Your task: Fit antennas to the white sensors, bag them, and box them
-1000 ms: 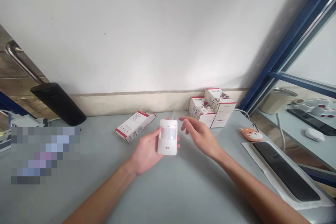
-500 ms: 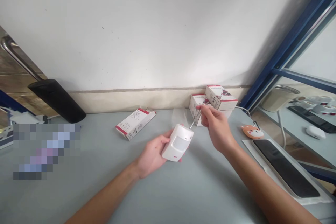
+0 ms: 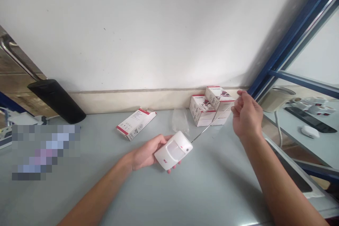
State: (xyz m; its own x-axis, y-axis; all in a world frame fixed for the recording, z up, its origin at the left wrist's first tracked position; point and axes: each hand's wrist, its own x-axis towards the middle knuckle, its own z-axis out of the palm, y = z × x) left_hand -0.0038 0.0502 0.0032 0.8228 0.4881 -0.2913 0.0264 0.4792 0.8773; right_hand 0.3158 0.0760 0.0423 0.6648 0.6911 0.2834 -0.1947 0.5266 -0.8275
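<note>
A white motion sensor point(image 3: 172, 151) with a curved lens window rests tilted in my left hand point(image 3: 146, 152), whose thumb and fingers are closed round its lower side. A small red spot shows on its face near the top. From its upper right corner a thin telescopic antenna point(image 3: 201, 133) runs up and to the right. My right hand point(image 3: 247, 117) is closed in a pinch at the far end of this antenna. Its tip is hidden by the fingers.
Behind stand several white and red boxes point(image 3: 203, 116), with a clear plastic bag point(image 3: 180, 120) beside them. An opened box point(image 3: 136, 123) lies left of the bag. A dark-screened phone point(image 3: 290, 166) is under my right forearm. A black padded object point(image 3: 57, 100) stands at left.
My right hand has moved right and slightly up, and the antenna is drawn out much longer. The sensor has shifted a little left and down and leans more. The red spot now shows.
</note>
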